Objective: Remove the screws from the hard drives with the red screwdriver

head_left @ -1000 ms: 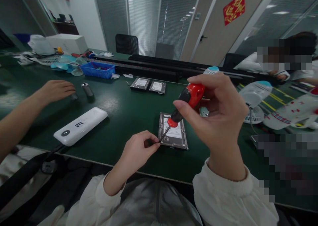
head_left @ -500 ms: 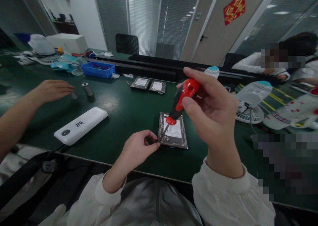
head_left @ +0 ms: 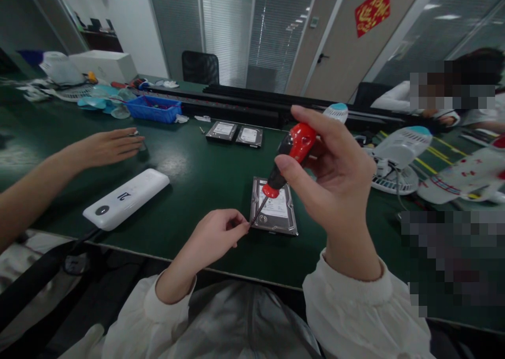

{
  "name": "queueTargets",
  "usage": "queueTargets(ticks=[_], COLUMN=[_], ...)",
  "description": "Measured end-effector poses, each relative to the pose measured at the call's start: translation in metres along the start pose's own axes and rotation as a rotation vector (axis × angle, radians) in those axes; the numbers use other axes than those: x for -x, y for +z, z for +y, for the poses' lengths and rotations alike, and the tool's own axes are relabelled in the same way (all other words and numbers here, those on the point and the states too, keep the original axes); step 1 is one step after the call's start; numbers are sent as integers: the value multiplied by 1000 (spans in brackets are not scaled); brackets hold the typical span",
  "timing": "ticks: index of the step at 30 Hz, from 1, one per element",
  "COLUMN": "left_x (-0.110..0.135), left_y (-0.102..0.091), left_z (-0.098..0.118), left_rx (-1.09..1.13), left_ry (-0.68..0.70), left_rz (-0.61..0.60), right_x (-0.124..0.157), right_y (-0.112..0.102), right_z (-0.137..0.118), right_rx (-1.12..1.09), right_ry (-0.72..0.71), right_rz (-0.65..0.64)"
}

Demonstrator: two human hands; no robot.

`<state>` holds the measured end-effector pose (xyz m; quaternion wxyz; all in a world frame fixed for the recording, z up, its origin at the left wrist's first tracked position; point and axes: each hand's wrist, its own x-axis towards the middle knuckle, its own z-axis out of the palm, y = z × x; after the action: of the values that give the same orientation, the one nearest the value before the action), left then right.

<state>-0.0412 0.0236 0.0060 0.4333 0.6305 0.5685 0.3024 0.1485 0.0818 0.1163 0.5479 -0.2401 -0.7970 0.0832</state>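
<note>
My right hand [head_left: 335,175] grips a red and black screwdriver [head_left: 294,146], which slants down to the left over a hard drive [head_left: 276,219]. The drive lies flat on the green table with its labelled face up. Beside its near left corner, my left hand [head_left: 216,238] has thumb and fingers pinched together at the screwdriver's tip. Whatever sits between those fingertips is too small to make out.
Two more hard drives [head_left: 221,131] lie farther back. At left are a white power bank [head_left: 126,198] and another person's hand [head_left: 112,148] over a metal cylinder. A blue basket [head_left: 153,110] stands behind; white fans [head_left: 406,148] stand at right.
My left fingertips and the screwdriver tip have shifted slightly left, near the drive's corner. The other person's hand has moved right, to the standing metal cylinder.
</note>
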Motion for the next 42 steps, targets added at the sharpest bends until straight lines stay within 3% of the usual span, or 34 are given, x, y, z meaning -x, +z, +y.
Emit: queueTargets(ticks=[6, 12, 25, 31, 42], left_x=[-3, -6, -4, -4, -5], left_y=[-3, -2, -1, -1, -1], left_z=[3, 2, 7, 9, 8], left_rx=[-41, -67, -100, -107, -93], left_ry=[-11, -10, -29, -46, -44], left_rz=[-56, -34, -17, -8, -1], right_x=[1, 2, 1, 3, 2], right_y=[-1, 3, 3, 8, 3], right_z=[-5, -2, -7, 0, 0], right_rx=[16, -31, 25, -69, 6], right_ry=[21, -5, 34, 21, -16], right_rz=[-19, 31, 5, 65, 23])
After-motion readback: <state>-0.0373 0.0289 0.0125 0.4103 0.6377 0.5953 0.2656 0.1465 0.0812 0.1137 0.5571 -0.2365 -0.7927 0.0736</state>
